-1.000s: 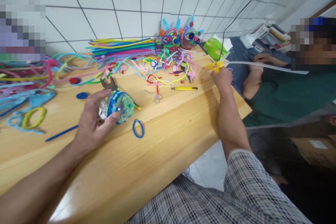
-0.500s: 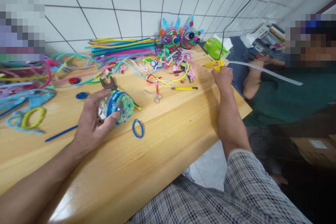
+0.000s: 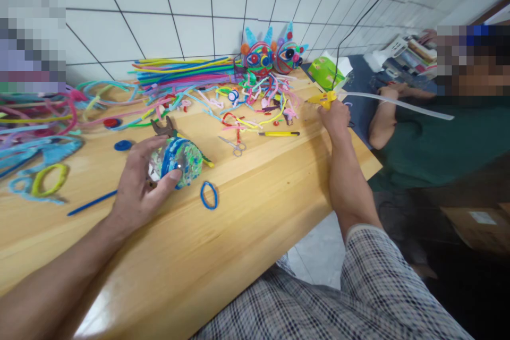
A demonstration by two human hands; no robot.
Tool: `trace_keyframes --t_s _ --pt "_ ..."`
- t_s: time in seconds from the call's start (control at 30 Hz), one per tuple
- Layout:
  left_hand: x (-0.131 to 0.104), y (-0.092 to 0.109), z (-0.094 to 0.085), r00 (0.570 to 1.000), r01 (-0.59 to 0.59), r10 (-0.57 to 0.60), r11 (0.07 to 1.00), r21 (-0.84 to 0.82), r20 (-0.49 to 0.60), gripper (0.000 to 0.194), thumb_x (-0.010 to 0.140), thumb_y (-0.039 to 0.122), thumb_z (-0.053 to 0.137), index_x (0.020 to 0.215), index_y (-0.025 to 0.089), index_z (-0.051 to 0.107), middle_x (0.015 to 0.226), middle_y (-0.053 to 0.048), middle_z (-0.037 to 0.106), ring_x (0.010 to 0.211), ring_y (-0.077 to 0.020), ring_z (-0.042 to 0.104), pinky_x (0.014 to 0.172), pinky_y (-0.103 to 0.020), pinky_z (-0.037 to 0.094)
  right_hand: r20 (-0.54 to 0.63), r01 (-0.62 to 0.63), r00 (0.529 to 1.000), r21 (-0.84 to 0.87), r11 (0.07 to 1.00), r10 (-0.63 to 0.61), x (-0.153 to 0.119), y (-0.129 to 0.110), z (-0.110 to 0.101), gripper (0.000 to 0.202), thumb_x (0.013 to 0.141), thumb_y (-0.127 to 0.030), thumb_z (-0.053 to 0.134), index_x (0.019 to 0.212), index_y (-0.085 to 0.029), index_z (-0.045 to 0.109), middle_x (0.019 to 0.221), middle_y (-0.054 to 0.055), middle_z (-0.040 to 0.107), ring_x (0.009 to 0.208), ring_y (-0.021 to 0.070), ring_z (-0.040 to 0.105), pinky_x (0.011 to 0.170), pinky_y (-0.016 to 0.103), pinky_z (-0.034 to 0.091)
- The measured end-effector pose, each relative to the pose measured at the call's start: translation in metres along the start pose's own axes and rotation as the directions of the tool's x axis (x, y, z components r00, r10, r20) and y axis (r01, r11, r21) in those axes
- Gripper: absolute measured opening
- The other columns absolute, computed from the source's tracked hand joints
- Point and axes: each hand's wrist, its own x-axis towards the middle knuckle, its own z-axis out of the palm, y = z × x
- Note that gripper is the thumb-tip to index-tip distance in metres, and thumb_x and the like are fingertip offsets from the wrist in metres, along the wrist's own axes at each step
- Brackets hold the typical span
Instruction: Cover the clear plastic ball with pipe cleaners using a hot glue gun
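My left hand (image 3: 143, 180) holds a round, clear ball (image 3: 184, 163) with blue, green and white fuzzy patches, thumb in front and fingers behind. My right hand (image 3: 335, 116) grips a yellow glue gun (image 3: 323, 99), its nozzle toward the left and a long translucent glue stick (image 3: 406, 104) sticking out behind. Pliers (image 3: 164, 127) lie behind the ball, partly covered by it. A blue oval loop (image 3: 209, 195) rests to the right of the ball. Scissors (image 3: 235, 146) and a yellow cutter (image 3: 279, 133) lie between the two hands.
Along the tiled wall lie bundled pipe cleaners (image 3: 187, 71) and two decorated masks (image 3: 258, 58). Loose coloured pieces spread over the left of the wooden table (image 3: 247, 212). A green packet (image 3: 326, 71) is at the back right. Another person in green (image 3: 446, 143) sits at the right.
My right hand has shifted very slightly left with the glue gun. My left hand and the ball look the same.
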Motion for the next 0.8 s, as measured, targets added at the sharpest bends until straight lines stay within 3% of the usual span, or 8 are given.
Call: trace_keyframes --t_s 0.1,0.8 --pt "0.0 0.0 -0.0004 0.999 -0.019 0.021 0.997 -0.071 0.03 0.065 0.105 0.045 0.073 0.165 0.037 0.048 0.158 -0.011 0.06 0.147 -0.0377 0.063 0.126 -0.064 0.053 -0.007 -0.006 1.0 0.008 1.0 0.006 0.0016 0.0016 -0.0012 0.05 0.104 -0.039 0.07 0.144 -0.01 0.071 0.14 0.03 0.077 0.137 0.0463 0.071 0.117 0.059 0.056" --pt "-0.0005 -0.0025 0.0 0.999 -0.049 0.05 0.997 -0.065 0.006 0.067 0.103 0.039 0.076 0.165 0.033 0.051 0.158 -0.014 0.061 0.148 -0.0398 0.063 0.125 -0.063 0.052 0.005 -0.005 1.0 0.047 0.999 0.005 0.0029 0.0055 -0.0089 0.05 0.105 -0.04 0.071 0.143 -0.009 0.074 0.142 0.029 0.078 0.138 0.0458 0.071 0.118 0.057 0.056"
